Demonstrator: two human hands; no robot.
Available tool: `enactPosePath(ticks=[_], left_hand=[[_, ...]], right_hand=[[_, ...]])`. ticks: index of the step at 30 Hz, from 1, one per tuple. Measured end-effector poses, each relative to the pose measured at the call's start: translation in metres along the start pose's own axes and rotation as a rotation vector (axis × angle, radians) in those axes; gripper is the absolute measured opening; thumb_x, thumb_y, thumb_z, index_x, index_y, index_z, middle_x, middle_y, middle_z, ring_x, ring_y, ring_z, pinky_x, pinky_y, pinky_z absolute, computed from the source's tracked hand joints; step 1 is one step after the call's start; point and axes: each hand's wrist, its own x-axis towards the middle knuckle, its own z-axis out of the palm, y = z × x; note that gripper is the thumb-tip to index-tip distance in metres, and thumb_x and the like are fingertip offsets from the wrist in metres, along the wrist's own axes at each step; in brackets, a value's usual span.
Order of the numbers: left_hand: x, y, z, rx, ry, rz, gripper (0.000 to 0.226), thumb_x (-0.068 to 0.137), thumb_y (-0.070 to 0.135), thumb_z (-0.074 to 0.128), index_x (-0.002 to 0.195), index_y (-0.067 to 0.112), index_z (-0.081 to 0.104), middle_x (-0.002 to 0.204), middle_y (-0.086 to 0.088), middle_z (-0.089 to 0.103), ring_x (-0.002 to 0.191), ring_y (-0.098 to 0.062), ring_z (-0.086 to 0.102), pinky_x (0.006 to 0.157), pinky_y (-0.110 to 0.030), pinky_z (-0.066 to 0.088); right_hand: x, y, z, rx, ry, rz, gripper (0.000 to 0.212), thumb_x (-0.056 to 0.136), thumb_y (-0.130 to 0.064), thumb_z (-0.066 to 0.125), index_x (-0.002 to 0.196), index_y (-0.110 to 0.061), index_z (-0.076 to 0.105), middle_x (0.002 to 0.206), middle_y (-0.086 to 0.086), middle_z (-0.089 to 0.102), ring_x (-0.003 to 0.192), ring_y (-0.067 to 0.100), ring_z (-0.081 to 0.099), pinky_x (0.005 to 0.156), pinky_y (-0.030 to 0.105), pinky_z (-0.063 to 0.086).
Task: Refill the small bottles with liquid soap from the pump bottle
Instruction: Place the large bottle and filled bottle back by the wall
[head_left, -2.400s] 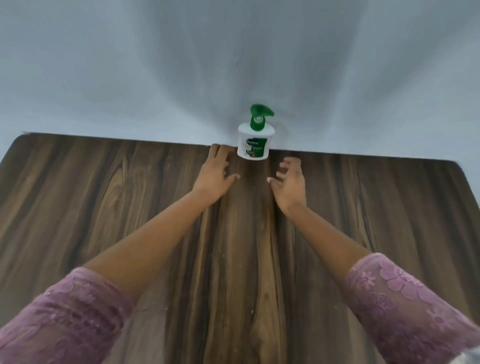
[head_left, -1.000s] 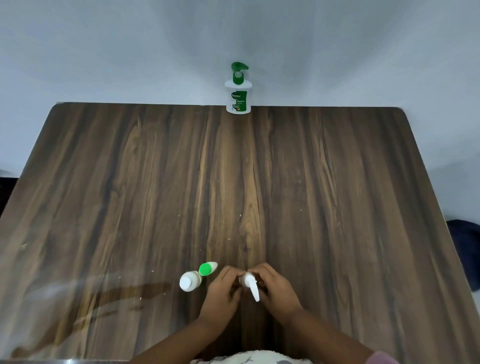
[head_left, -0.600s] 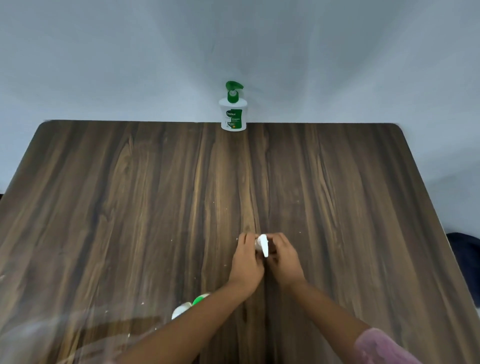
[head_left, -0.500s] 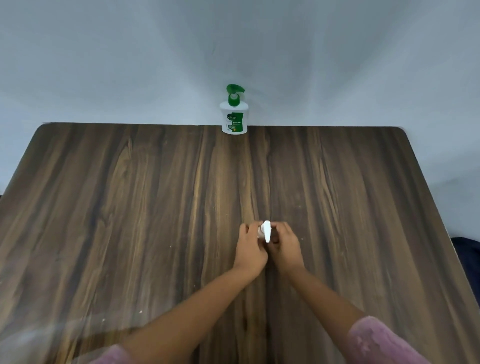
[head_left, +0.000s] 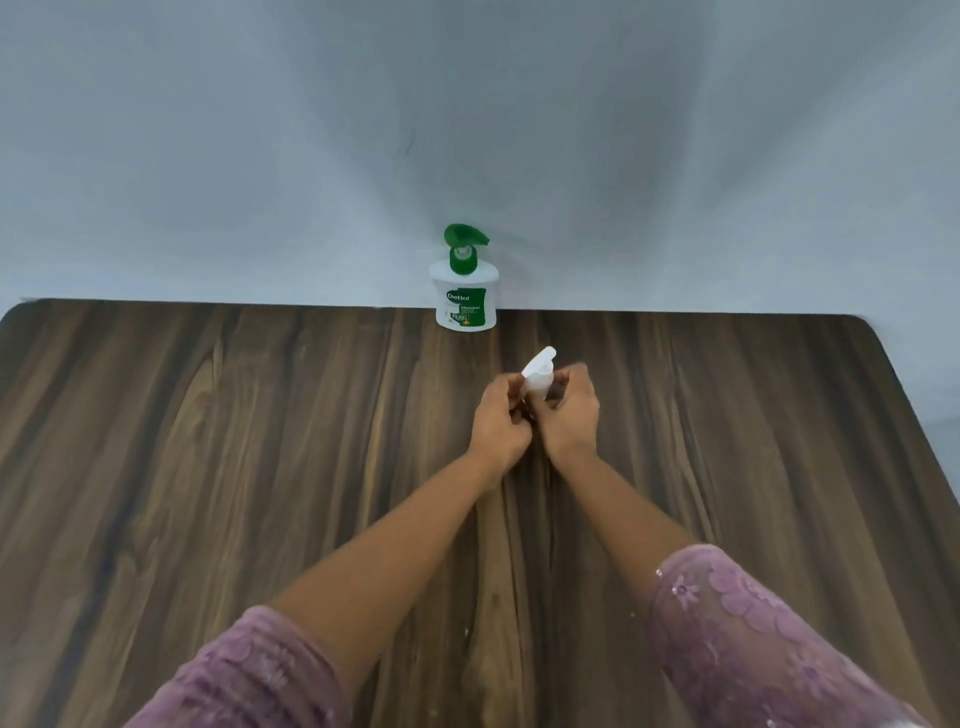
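Two bare arms reach across a dark wood-grain table (head_left: 208, 441) toward the grey wall (head_left: 260, 130) at 12 o'clock, as I watch from my remote station. At about 7 o'clock in the view, the left sleeve (head_left: 249, 675), mauve lace, covers the near end of the left arm, and the forearm beyond it is bare. Next comes the pump bottle (head_left: 466, 291), white with a green pump head and a green label. It stands upright at the table's far edge against the wall, at roughly 11 o'clock from the hands and apart from them, with its spout pointing toward 3 o'clock. The left hand (head_left: 498, 423) has its fingers curled, its grip closed around the lower part of the small bottle (head_left: 538, 376), which is held between the two hands over the table's far half. The small bottle is white, and its cap end leans toward 1 o'clock above the knuckles. Motion blur hides the detail of the cap, and I cannot tell whether the base touches the table. The right hand (head_left: 569, 415) meets it from the 3 o'clock side, fingers curled, its grip pinching the bottle just below the cap, close beside the left hand. At 5 o'clock lies the right sleeve (head_left: 753, 634), the same mauve lace with a flower pattern.
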Motion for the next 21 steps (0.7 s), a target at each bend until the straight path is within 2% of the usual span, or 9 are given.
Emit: enactPosePath(ticks=[4, 9, 13, 15, 18, 21], left_hand=[[0.039, -0.001, 0.003, -0.117, -0.016, 0.029, 0.056, 0.081, -0.016, 0.046, 0.129, 0.012, 0.049, 0.127, -0.001, 0.056, 0.114, -0.008, 0.054, 0.09, -0.008, 0.041], [0.066, 0.001, 0.011, -0.194, -0.019, 0.086, 0.059, 0.079, -0.016, 0.047, 0.131, 0.012, 0.047, 0.12, 0.003, 0.058, 0.112, -0.004, 0.054, 0.093, -0.008, 0.042], [0.081, 0.001, 0.013, -0.174, 0.002, 0.149, 0.065, 0.073, -0.013, 0.048, 0.132, 0.015, 0.048, 0.118, 0.004, 0.06, 0.098, 0.007, 0.057, 0.087, -0.01, 0.044], [0.086, 0.0, 0.013, -0.173, 0.006, 0.161, 0.066, 0.072, -0.01, 0.048, 0.134, 0.013, 0.046, 0.12, 0.002, 0.059, 0.096, 0.002, 0.057, 0.087, -0.014, 0.046], [0.091, 0.003, 0.014, -0.165, -0.012, 0.123, 0.069, 0.076, -0.014, 0.048, 0.139, 0.014, 0.041, 0.124, 0.004, 0.055, 0.097, -0.01, 0.057, 0.088, -0.017, 0.047], [0.097, 0.005, 0.014, -0.142, -0.04, 0.117, 0.072, 0.077, -0.017, 0.046, 0.142, 0.014, 0.038, 0.123, 0.008, 0.05, 0.09, -0.001, 0.054, 0.079, -0.007, 0.044]], right_hand=[[0.042, -0.005, 0.011, -0.013, 0.054, -0.02, 0.028, 0.081, -0.004, 0.069, 0.099, -0.012, 0.048, 0.105, 0.009, 0.057, 0.086, 0.019, 0.059, 0.075, 0.03, 0.052], [0.074, -0.006, 0.019, -0.005, 0.129, -0.064, 0.032, 0.081, -0.004, 0.071, 0.107, -0.003, 0.052, 0.11, 0.011, 0.052, 0.084, 0.017, 0.056, 0.074, 0.027, 0.048], [0.089, -0.005, 0.024, 0.004, 0.151, -0.092, 0.034, 0.08, -0.007, 0.073, 0.105, -0.001, 0.051, 0.106, 0.011, 0.052, 0.083, 0.016, 0.054, 0.068, 0.018, 0.042], [0.093, -0.004, 0.026, 0.018, 0.161, -0.103, 0.033, 0.08, -0.008, 0.073, 0.102, -0.002, 0.05, 0.105, 0.011, 0.052, 0.079, 0.014, 0.053, 0.06, 0.009, 0.038], [0.099, 0.0, 0.029, 0.025, 0.178, -0.1, 0.032, 0.081, -0.011, 0.072, 0.101, -0.003, 0.049, 0.103, 0.011, 0.052, 0.075, 0.012, 0.051, 0.057, 0.003, 0.038], [0.103, 0.003, 0.03, 0.03, 0.186, -0.098, 0.031, 0.082, -0.011, 0.071, 0.101, -0.003, 0.049, 0.104, 0.011, 0.052, 0.074, 0.012, 0.051, 0.057, 0.002, 0.037]])
